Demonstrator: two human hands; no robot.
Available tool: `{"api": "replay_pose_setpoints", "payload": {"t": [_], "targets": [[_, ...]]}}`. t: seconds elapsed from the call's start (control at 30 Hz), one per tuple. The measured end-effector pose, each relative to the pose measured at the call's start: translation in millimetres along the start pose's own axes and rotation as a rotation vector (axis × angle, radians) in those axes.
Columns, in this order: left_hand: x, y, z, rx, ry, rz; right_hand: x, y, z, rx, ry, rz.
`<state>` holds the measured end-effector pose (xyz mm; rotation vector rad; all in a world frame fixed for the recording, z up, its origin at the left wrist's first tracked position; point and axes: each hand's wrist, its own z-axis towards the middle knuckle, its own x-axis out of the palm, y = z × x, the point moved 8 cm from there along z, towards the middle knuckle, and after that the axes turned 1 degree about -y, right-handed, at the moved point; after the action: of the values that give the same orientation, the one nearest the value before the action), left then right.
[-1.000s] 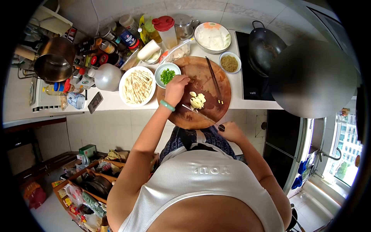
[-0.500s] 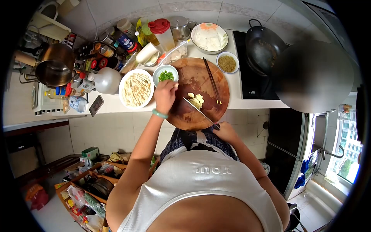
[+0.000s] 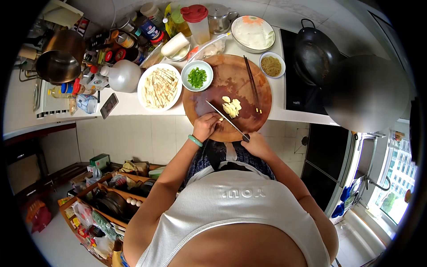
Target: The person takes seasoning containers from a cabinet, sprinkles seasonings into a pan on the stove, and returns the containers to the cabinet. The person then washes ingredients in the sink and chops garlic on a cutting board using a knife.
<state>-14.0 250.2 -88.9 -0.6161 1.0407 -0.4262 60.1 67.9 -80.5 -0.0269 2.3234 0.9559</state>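
My right hand point(image 3: 256, 145) grips the dark handle of a kitchen knife point(image 3: 226, 117), its blade slanting across the near part of a round wooden chopping board point(image 3: 213, 100). On the blade's left side, my left hand point(image 3: 206, 126), with a green bangle at the wrist, has its fingers closed on a small pale garlic clove point(image 3: 221, 119) against the board. Sliced garlic point(image 3: 231, 108) lies in a small pile just beyond the blade. A pair of dark chopsticks point(image 3: 252, 82) rests on the board's right side. The bowl point(image 3: 185, 81) of chopped green onion point(image 3: 196, 78) overlaps the board's far left edge.
A white plate point(image 3: 141, 91) of pale strips stands left of the board. Behind it are bottles, a red-lidded jug point(image 3: 195, 22) and a large bowl point(image 3: 253, 33). Right are a small bowl point(image 3: 271, 65) of noodle-like strands and a black wok point(image 3: 316, 55) on the stove.
My left hand has come from beside the green onion bowl down to the board near the blade, with the garlic clove in its fingers. The view has shifted slightly; the right hand still holds the knife.
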Motion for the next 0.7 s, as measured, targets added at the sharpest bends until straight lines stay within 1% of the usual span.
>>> {"api": "replay_pose_setpoints", "payload": {"t": [0.07,0.23,0.4,0.47,0.5,0.57,0.7], "targets": [[-4,-8,2,0.045,-0.022,0.016,1,0,1,0.011,0.004,0.0],[9,0,-11,0.037,-0.043,0.048,2,-6,3,0.027,-0.002,0.002],[2,-10,-3,0.032,-0.089,0.031,0,-6,1,0.004,-0.018,0.028],[-2,-9,1,-0.072,-0.105,-0.049,-1,-7,1,-0.014,-0.032,0.035],[0,-10,3,-0.072,-0.107,-0.048,-1,-8,2,-0.006,-0.032,0.036],[0,-6,2,-0.145,-0.148,-0.049,-1,-10,1,0.004,-0.031,0.039],[1,-4,-4,-0.184,-0.175,-0.084,-1,-11,-3,-0.002,-0.033,0.054]]}}
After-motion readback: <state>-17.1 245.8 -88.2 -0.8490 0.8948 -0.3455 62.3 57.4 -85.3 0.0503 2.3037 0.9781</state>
